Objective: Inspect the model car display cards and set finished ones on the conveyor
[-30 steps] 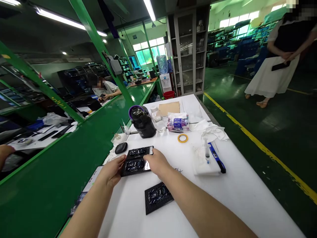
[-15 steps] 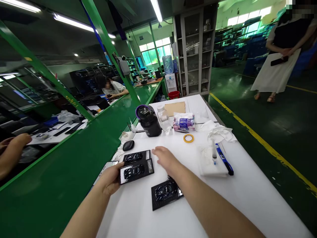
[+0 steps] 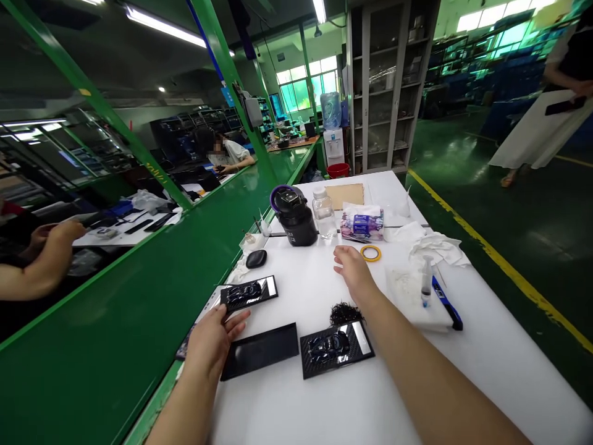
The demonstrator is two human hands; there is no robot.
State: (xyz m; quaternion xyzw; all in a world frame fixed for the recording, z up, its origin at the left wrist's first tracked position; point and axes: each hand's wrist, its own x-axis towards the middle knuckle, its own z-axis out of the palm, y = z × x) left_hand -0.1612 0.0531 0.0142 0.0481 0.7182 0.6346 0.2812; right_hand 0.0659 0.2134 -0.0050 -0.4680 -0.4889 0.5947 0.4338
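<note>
My left hand [image 3: 215,340] is open, its fingers apart, beside the left edge of a plain black rectangular panel [image 3: 264,351]. Whether that is a panel lying face down or a shallow tray, I cannot tell. Just beyond the fingertips lies a black panel bearing a dark model car [image 3: 248,293]. A second car panel [image 3: 336,349], with a carbon-weave pattern and a pale label, rests to the right. My right hand [image 3: 356,275] is over the table near a roll of yellow tape [image 3: 371,253], fingers loosely apart and holding nothing. Beneath its wrist sits a heap of black shreds [image 3: 345,313].
A black jug [image 3: 296,219], a clear bottle [image 3: 324,216] and a tissue pack [image 3: 362,224] stand at the back. On the right, a syringe [image 3: 425,281] and a blue cutter [image 3: 447,303] lie on white foam sheets. A green partition [image 3: 139,296] borders the left side.
My left hand has let go of the car panel it held; a plain black panel now lies there. My right hand has moved right and away, uncovering the black shreds. The view has shifted left.
</note>
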